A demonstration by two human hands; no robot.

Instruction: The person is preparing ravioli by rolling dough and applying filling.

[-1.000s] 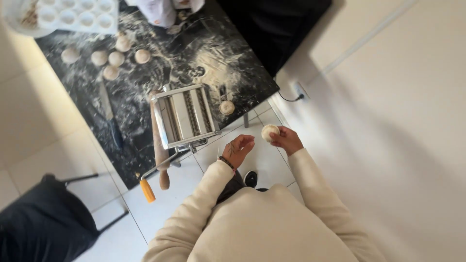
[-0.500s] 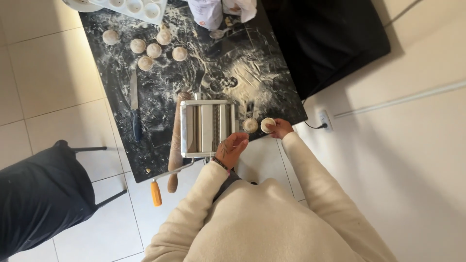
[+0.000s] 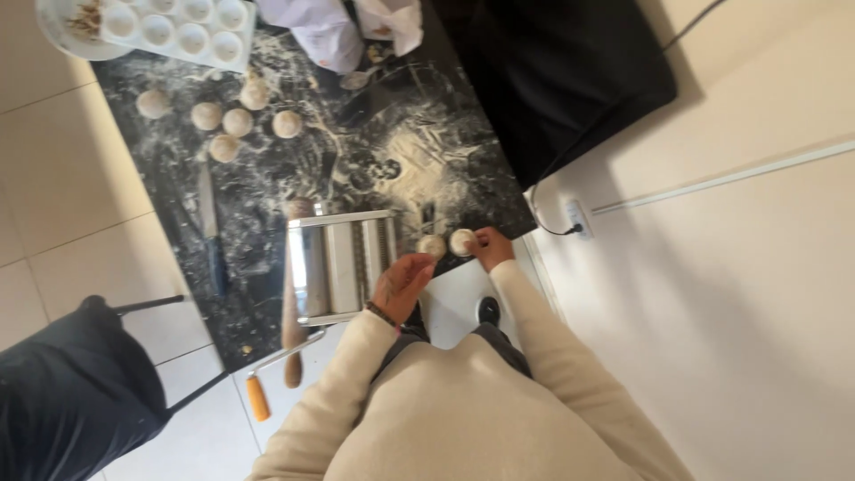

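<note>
1. I see the right hand (image 3: pixel 492 247) pinching a small dough ball (image 3: pixel 461 240) at the floured table's (image 3: pixel 267 214) edge.
2. The left hand (image 3: pixel 403 283) rests half open beside the pasta machine (image 3: pixel 341 264), near another dough piece (image 3: pixel 432 245).
3. Fingertip contact is hard to judge.

We see a dark, flour-dusted counter (image 3: pixel 267 191) carrying a metal pasta machine (image 3: pixel 341 264), loose dough balls (image 3: pixel 237 121), a knife (image 3: pixel 210 227), a rolling pin (image 3: pixel 293 312) and a white moulded tray (image 3: pixel 178 27).

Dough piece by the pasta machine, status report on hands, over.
Right hand holds dough piece. Left hand open beside second piece. Pasta machine close left of both.
</note>
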